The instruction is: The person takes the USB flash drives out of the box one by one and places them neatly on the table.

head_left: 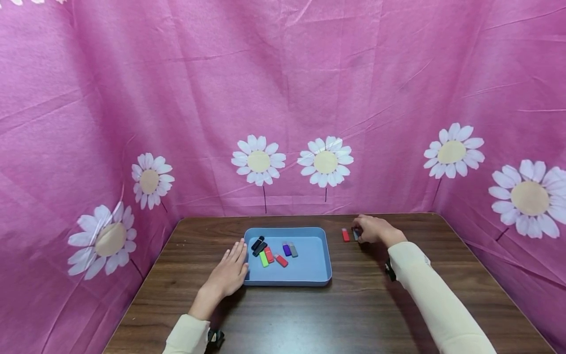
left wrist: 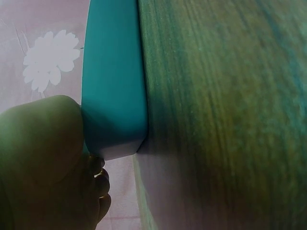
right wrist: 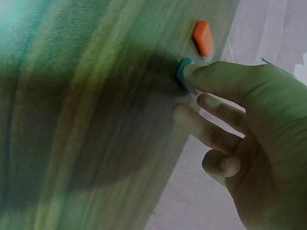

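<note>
My left hand (head_left: 229,271) rests against the left side of a shallow blue tray (head_left: 287,283), its fingers straight along the rim. Inside the tray lie several small USB flash drives: two black ones (head_left: 258,246), a green one (head_left: 264,259), two red ones (head_left: 281,260), a purple one (head_left: 287,250) and a grey one (head_left: 293,250). Right of the tray, my right hand (head_left: 376,231) pinches a grey flash drive (head_left: 356,235) at the tabletop; in the right wrist view the thumb presses its side and the index finger is mostly hidden. Beside it lies a red flash drive (head_left: 345,235).
The brown wooden table (head_left: 283,319) carries the tray near its far edge. A pink cloth (head_left: 287,88) printed with white daisies hangs behind the table and along both sides.
</note>
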`<state>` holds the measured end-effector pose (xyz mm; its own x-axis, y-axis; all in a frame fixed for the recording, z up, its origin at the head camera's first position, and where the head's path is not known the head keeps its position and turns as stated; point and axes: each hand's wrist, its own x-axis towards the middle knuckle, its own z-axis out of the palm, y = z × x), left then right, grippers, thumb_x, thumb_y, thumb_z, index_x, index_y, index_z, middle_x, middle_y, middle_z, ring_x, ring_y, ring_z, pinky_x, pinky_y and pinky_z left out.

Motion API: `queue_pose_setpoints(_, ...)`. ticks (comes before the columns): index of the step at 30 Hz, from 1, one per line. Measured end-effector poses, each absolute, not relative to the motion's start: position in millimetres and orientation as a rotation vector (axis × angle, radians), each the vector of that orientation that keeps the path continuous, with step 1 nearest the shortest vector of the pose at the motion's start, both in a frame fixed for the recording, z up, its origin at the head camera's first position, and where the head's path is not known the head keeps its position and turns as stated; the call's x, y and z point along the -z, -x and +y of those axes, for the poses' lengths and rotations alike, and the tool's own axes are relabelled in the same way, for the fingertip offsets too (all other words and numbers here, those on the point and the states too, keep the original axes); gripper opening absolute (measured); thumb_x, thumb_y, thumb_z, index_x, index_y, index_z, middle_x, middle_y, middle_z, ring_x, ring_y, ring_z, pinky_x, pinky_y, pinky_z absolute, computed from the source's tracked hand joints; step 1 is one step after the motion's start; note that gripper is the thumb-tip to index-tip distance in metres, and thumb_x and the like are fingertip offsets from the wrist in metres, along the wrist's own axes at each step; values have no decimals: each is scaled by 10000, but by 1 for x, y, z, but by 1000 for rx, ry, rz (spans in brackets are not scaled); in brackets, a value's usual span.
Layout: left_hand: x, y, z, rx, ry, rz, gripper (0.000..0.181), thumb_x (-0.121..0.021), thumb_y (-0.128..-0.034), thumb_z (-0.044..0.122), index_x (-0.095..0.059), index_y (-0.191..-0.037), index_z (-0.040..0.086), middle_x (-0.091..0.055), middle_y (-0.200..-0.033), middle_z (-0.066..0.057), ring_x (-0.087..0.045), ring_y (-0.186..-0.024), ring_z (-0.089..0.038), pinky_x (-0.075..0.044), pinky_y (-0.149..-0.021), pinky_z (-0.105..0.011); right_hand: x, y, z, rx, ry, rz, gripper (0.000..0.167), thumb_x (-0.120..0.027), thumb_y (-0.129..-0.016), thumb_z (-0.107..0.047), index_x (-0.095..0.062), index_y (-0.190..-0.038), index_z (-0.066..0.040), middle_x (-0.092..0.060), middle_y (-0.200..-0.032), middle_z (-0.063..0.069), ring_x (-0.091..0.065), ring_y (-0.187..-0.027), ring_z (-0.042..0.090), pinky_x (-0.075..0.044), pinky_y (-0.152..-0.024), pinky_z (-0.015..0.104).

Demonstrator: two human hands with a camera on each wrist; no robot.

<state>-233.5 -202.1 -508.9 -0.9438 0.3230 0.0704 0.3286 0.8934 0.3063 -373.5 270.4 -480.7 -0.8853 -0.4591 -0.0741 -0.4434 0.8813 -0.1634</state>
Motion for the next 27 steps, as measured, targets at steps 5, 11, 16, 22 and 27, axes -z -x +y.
queue_pose_setpoints(5,510,233,-203,529,524,-3031,595,-445,-1104,161,-317,-1609,-127,-254,-1734,-282,-252,-1615,-467,-235,-1309,-643,470,375,263,221,745,2986,246,-765,-877,-103,-740,-1118,-60,-671,-1060,91,-653,-907,257,-590,-822,537)
queue_pose_setpoints(11,514,235,-204,450,503,-3055,608,-423,-1131,226,-291,-1643,-75,-221,-1760,-228,-222,-1642,-404,-221,-1336,-584,453,375,243,290,867,3040,90,-696,-910,-24,-737,-913,-103,-685,-845,-13,-582,-743,139,-520,-648,371)
queue_pose_setpoints(16,515,237,-205,477,514,-3041,609,-441,-1119,208,-304,-1631,-91,-239,-1750,-246,-237,-1633,-420,-227,-1330,-593,440,375,222,287,994,3030,169,-666,-896,20,-702,-832,-132,-625,-754,-65,-530,-684,94,-444,-601,291)
queue_pose_setpoints(22,515,237,-205,451,517,-3049,613,-421,-1130,229,-283,-1644,-76,-218,-1759,-229,-220,-1642,-400,-220,-1337,-578,427,370,195,226,1154,2995,197,-664,-878,45,-701,-827,-141,-580,-723,-94,-494,-673,72,-436,-587,268)
queue_pose_setpoints(27,517,238,-206,451,514,-3055,613,-422,-1132,235,-285,-1644,-74,-215,-1761,-227,-220,-1641,-404,-225,-1334,-583,421,362,169,162,1261,2981,160,-694,-881,22,-739,-871,-131,-634,-748,-84,-521,-671,70,-484,-588,287)
